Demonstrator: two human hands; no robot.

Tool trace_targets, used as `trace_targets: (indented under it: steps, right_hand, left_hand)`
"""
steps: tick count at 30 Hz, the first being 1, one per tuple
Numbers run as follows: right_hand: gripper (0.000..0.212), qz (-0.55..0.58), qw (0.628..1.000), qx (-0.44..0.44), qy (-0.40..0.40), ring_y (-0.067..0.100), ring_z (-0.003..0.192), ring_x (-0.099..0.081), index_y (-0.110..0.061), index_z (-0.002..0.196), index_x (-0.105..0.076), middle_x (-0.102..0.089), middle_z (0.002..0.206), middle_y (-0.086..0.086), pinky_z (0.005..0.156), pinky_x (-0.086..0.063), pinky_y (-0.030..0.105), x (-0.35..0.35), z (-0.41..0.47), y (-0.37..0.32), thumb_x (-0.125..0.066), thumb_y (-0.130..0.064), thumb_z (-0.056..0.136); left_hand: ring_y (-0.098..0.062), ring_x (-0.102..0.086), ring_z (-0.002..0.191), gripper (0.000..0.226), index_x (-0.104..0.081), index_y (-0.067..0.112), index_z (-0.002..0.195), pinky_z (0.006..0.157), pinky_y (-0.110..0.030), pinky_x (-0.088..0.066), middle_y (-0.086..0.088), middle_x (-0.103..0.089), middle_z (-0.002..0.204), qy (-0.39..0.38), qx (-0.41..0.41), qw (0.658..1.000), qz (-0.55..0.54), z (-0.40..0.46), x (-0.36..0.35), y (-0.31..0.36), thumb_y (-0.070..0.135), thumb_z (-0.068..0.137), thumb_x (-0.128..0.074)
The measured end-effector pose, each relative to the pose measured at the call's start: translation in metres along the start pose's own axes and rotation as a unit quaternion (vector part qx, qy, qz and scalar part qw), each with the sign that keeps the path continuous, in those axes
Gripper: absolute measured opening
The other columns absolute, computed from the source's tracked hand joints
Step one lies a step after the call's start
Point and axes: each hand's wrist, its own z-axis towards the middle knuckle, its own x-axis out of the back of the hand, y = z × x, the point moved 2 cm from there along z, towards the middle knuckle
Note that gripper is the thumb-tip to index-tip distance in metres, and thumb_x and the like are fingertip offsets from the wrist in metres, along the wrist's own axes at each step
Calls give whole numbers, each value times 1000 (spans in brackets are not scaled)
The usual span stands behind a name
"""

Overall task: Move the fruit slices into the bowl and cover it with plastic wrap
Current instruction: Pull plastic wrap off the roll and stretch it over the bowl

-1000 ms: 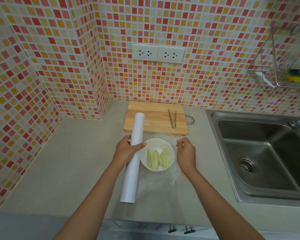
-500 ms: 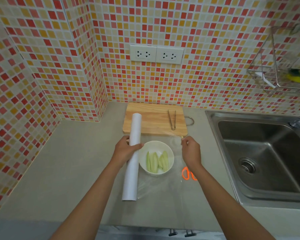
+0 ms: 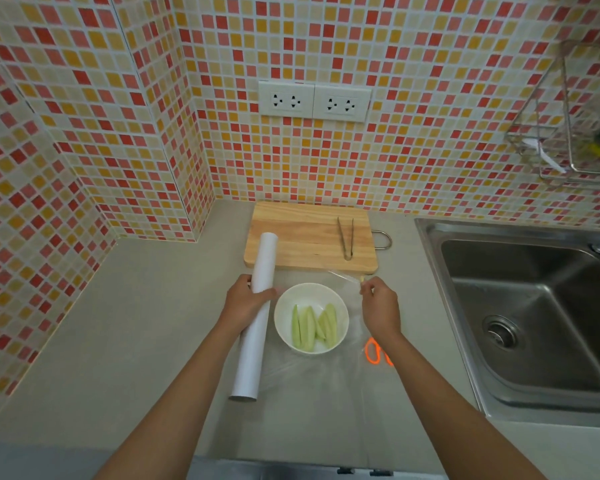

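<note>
One view only: head camera, worn by you, wide-angle. It looked forward and steeply down over the table [image 3: 84,341] from above its near edge, both forearms reaching into frame from below. It faced the tiled wall [image 3: 430,133] with its sockets [image 3: 314,101]. Near range; your hands sat at centre. Sink [image 3: 534,323] lay at right edge. No second view shared the scene.

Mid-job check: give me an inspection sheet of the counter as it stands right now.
Surface: grey counter, dry-looking.
Job's things: fruit slices in white bowl; plastic wrap sheet drawn out over it from the roll.
Clutter: tongs on cutting board; orange scissors under the film.
Hands: left hand grips roll; right hand pinches film edge.
Cables: nothing seen.
Surroundings: sink, wall sockets, wire rack.
</note>
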Motion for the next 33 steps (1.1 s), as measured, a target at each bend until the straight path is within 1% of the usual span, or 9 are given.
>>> trace_targets:
  steps: [3,8,13,19,22,23,27,29,33]
  right_hand:
    - [32,-8,1000,-4,-4,27,63,-53,0,85,-58,-57,66,9,58,-39,32,-2,3,6,-43,-25,99]
    - [33,-16,1000,-15,-10,26,60,-51,0,85,-59,-55,64,6,55,-36,31,-5,5,13,-43,-26,99]
    - [32,-21,1000,-16,-16,25,61,-51,0,85,-58,-58,68,9,55,-36,31,-10,4,17,-43,-25,99]
    - [33,-21,999,-21,-13,25,63,-52,0,84,-58,-59,69,10,57,-37,32,-12,5,21,-44,-25,99]
    - [33,-18,999,-26,-15,25,63,-52,0,83,-58,-58,68,10,56,-36,32,-13,4,24,-44,-25,99]
    - [33,-17,999,-26,-15,24,62,-52,0,83,-58,-58,67,9,55,-36,32,-13,4,24,-44,-25,99]
    - [34,-27,999,-24,-13,30,66,-57,0,82,-57,-59,69,12,57,-40,34,-15,1,28,-44,-27,99]
    - [34,-32,999,-23,-13,31,67,-58,0,84,-57,-60,70,13,57,-41,34,-16,1,28,-44,-27,99]
    - [35,-53,998,-23,-16,32,67,-58,0,86,-58,-61,71,13,58,-42,34,-18,1,28,-42,-29,99]
  left_hand:
    - [-19,-57,84,33,-54,11,109,60,-23,-43,-6,-60,103,-7,-4,1000,16,3,-1,-5,30,86,-68]
    - [-19,-58,84,27,-53,14,107,64,-27,-43,-5,-60,102,-21,12,1000,6,8,-4,-11,34,90,-61]
    - [-25,-57,94,37,-52,8,124,74,-33,-42,-9,-59,111,-18,23,999,-19,11,-6,-15,29,93,-56]
    - [-22,-55,99,44,-43,10,134,80,-31,-41,-4,-55,117,-19,-10,1000,-21,11,-5,-21,26,95,-54]
    - [-18,-55,99,43,-45,11,135,72,-24,-41,0,-54,115,-19,-20,999,-17,11,-3,-24,26,96,-52]
    - [-18,-54,99,41,-46,11,135,72,-24,-41,0,-55,116,-21,-23,999,-14,10,-3,-24,26,97,-51]
    - [-19,-54,108,39,-46,12,136,87,-27,-37,1,-55,120,-27,-27,999,-28,10,-3,-27,24,99,-47]
    - [-20,-53,114,39,-44,12,137,89,-27,-36,0,-54,123,-28,-24,999,-37,11,-2,-29,24,100,-45]
    - [-17,-50,110,43,-41,12,140,92,-29,-36,-3,-52,129,-23,-8,999,-31,11,-3,-33,28,101,-43]
